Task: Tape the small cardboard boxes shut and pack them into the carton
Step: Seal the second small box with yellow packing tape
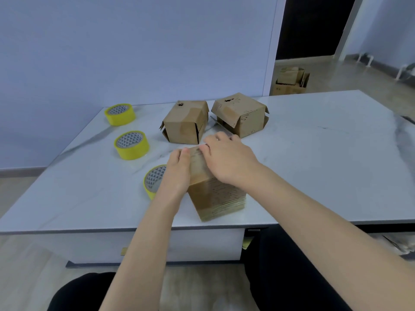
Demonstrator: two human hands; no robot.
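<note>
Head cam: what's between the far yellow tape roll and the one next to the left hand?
The middle yellow tape roll, lying flat on the table between the far roll and the near roll, touching neither. The head view shows it.

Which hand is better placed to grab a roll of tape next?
Probably the left hand: the nearest yellow tape roll lies right beside it, while the right hand is across the small cardboard box.

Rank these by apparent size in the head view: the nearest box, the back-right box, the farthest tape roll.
1. nearest box, though closeness to the camera may inflate it.
2. back-right box.
3. farthest tape roll, plainly smallest.
</note>
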